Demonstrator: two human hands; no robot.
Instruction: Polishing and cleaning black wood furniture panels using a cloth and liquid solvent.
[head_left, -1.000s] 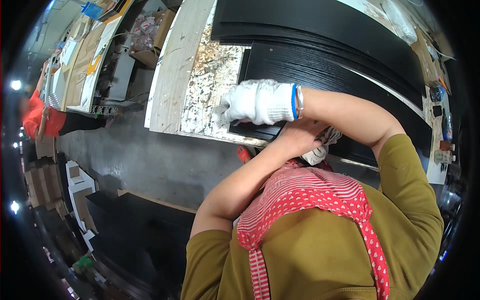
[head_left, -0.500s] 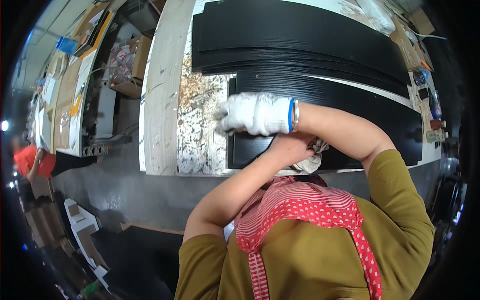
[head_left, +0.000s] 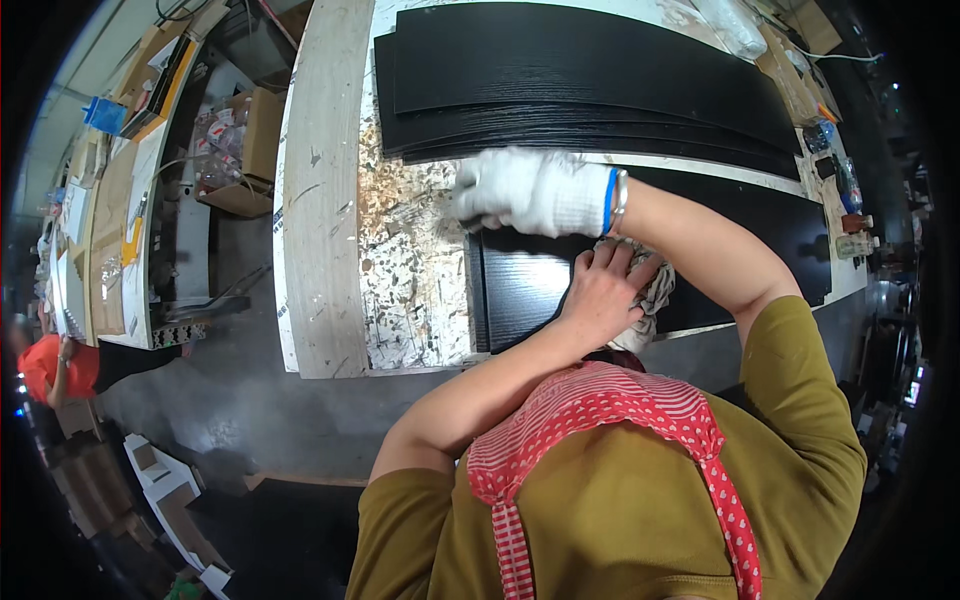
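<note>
Looked down on a long white worktable (head_left: pixel 415 320), blotched with dark and rusty marks, in the upper middle of the frame, with a pale wood-grain board (head_left: pixel 320 180) along its left side. Noticed a smooth grey floor (head_left: pixel 240 390) at centre left, an open brown cardboard box (head_left: pixel 263 140) of clear plastic bottles (head_left: pixel 222 150) at upper left, and a person in an orange-red top (head_left: pixel 55 372) at far left. Saw overlapping black wood-grained panels (head_left: pixel 600 65) at top centre. Just below, found a flat black rectangular panel (head_left: pixel 530 285), reaching from centre to right, shining palely near its left end. Saw the bare left hand (head_left: pixel 605 295) on it, fingers bent and parted, against a crumpled off-white cloth (head_left: pixel 657 290); could not tell any firm grip. Saw the right hand (head_left: pixel 535 193), white-gloved, over the panel's upper left part, fingers curled; could not tell their contents, if any.
</note>
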